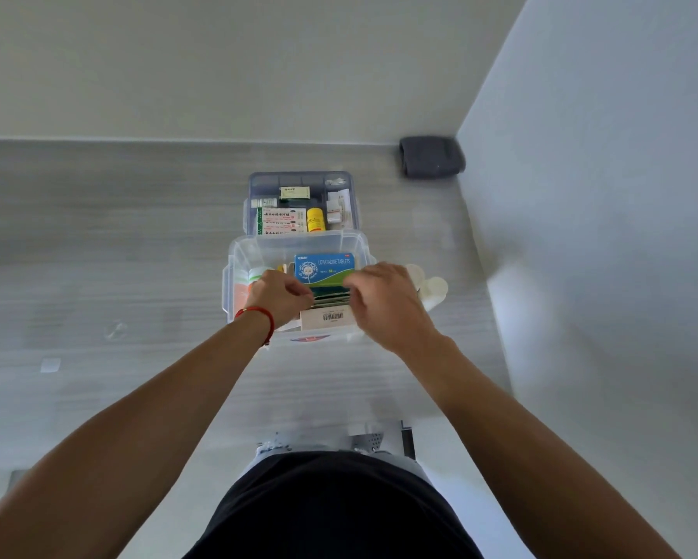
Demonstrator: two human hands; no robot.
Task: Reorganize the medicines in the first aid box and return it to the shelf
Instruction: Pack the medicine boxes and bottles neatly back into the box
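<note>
**Midway: both hands sorting packets inside the open first aid box**

Centrally, the clear first aid box [238,252] stands on the grey counter [97,236], lid off, so its contents can be reached from above. Both forearms enter from 6 o'clock and meet over the box.

The left hand [278,296], marked by a red wrist cord [258,314], has its fingers curled down among a row of dark upright packets [331,297]; it appears to pinch or steady their left end, though the fingertips are hidden and the hold cannot be confirmed. The right hand [383,300] is curled likewise at the row's right end; whether it grasps a packet or only presses against it cannot be told. Two hands at opposite ends suggest the row is being squared up or shifted as a block.

At 12 o'clock within the box, a blue loratadine carton [325,268] stands on edge behind the packets; at 6 o'clock lies a pale carton with a barcode [327,318]. Standing cartons on edge probably saves room and keeps labels readable.

Beyond the box, at 12 o'clock, the divided inner tray [254,187] rests on the counter, touching or just beside it, holding small cartons and a yellow bottle [315,219]; likely lifted out to expose the lower compartment. White round objects [434,286] lie at 3 o'clock, just beside the box. A dark folded cloth [430,157] sits in the corner at 1 o'clock.

No shelf is visible; replacing tray, closing and returning remain undone.
</note>
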